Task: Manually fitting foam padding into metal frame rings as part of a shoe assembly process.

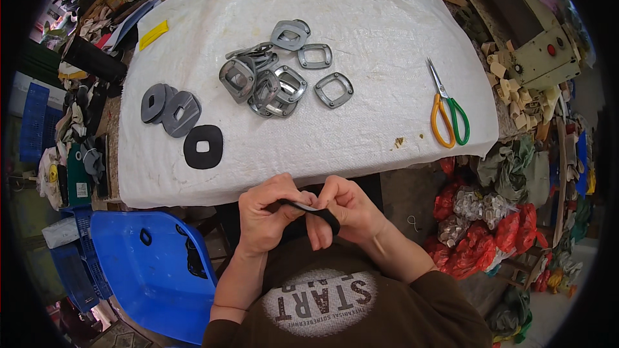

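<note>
In front of my chest, just off the table's near edge, my left hand (263, 214) and my right hand (353, 211) both pinch a thin black pad (331, 220). The pad is seen nearly edge-on and looks bent, and fingers cover much of it. On the table to the left lies a flat black rounded-square pad (193, 149) with a square hole. Beside it are several grey pads (171, 127) of the same shape, partly overlapping. A heap of silvery metal frames (236, 81) sits farther back, with one frame (349, 84) lying apart at its right.
A white woven sheet (380, 38) covers the table. Scissors (440, 116) with orange and green handles lie at right, a yellow strip (153, 35) at far left. A blue tub (122, 251) holding black pieces stands at lower left. Red bags (471, 245) are piled at right below a machine (545, 58).
</note>
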Demonstrator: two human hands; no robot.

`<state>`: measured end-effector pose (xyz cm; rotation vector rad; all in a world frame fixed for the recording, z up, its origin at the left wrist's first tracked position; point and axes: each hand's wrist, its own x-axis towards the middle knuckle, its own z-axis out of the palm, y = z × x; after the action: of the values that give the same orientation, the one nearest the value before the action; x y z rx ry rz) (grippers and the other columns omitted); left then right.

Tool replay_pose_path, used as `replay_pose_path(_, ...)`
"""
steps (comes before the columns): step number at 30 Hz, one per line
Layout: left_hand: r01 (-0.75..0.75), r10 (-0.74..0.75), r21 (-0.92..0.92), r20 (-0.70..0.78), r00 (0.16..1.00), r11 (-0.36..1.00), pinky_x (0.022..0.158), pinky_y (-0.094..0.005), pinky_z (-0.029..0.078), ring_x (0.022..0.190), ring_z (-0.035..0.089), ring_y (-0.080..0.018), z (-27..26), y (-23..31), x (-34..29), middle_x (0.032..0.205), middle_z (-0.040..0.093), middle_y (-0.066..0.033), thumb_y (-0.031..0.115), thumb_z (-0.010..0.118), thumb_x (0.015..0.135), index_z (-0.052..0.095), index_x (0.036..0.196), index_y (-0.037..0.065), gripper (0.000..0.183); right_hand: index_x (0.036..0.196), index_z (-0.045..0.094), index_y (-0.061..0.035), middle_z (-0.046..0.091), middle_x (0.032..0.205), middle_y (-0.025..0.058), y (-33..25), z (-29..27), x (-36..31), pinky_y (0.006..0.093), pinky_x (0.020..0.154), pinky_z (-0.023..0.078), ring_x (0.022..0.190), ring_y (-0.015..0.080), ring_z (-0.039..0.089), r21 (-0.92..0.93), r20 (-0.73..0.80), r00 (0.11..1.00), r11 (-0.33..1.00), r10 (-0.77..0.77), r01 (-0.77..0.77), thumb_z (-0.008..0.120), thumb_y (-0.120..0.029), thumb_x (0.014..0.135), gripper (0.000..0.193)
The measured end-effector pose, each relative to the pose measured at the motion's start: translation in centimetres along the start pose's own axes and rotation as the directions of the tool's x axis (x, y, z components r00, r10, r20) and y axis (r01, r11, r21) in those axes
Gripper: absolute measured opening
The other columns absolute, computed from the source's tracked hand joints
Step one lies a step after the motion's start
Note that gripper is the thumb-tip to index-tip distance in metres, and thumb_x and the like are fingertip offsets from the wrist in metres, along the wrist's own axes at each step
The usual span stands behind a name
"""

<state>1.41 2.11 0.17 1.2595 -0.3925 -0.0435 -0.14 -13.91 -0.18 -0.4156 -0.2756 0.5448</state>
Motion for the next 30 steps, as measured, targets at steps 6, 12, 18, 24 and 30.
replay_pose_path(6,0.132,-0.142,-0.107,-0.094,0.985,0.985,0.058,-0.0237,0.037,0.063,0.048,-0.0115,0.4,0.7,-0.1,0.070,0.055,-0.0037,0.013,0.070,0.076,0.063,0.080,-0.001,0.016,0.096,0.048,-0.0007,0.060,0.076,0.0145,0.1,0.7,0.2,0.0344,0.067,0.049,0.065,0.0235,0.062,-0.223,-0.304,0.948,0.974,-0.096,0.027,0.048,-0.020,0.093,0.020)
replay_pose_path(12,0.187,-0.185,0.037,-0.053,0.981,0.982,0.057,-0.0218,0.037,0.063,0.048,-0.0093,-0.4,0.7,-0.2,0.069,0.053,-0.0016,0.012,0.068,0.079,0.064,0.083,-0.002,0.015,0.096,0.047,-0.0007,0.061,0.087,0.0192,-1.7,0.4,-0.1,0.0358,0.071,0.049,0.067,0.0236,0.062,-0.435,-0.208,0.976,0.900,-0.068,-0.031,0.049,-0.021,0.092,0.021)
replay_pose_path(18,0.124,-0.118,0.150,-0.049,0.992,0.981,0.053,-0.0222,0.033,0.059,0.044,-0.0090,-0.4,0.5,0.0,0.066,0.052,-0.0011,0.012,0.069,0.077,0.066,0.082,0.000,0.013,0.091,0.047,-0.0034,0.059,0.080,0.0158,-0.6,1.1,-0.1,0.0296,0.059,0.047,0.057,0.0189,0.056,-0.349,-0.293,0.945,0.937,-0.142,0.033,0.051,-0.019,0.091,0.016)
replay_pose_path(24,0.035,-0.026,0.226,-0.045,0.999,0.974,0.052,-0.0236,0.032,0.059,0.044,-0.0111,0.0,1.0,0.6,0.065,0.053,-0.0025,0.012,0.071,0.073,0.066,0.080,0.001,0.013,0.089,0.048,-0.0031,0.055,0.069,0.0108,-0.6,1.1,-0.2,0.0263,0.053,0.043,0.055,0.0176,0.053,-0.092,-0.314,0.949,0.996,-0.030,0.001,0.052,-0.020,0.090,0.017)
replay_pose_path(30,0.002,-0.015,0.304,0.038,0.999,0.953,0.051,-0.0229,0.034,0.058,0.045,-0.0104,0.0,1.2,0.6,0.064,0.053,-0.0025,0.009,0.070,0.073,0.068,0.083,0.003,0.011,0.092,0.050,-0.0027,0.056,0.068,0.0105,-1.1,-0.2,0.0,0.0289,0.054,0.045,0.057,0.0200,0.056,0.094,-0.158,0.977,0.987,0.141,-0.128,0.052,-0.018,0.090,0.016)
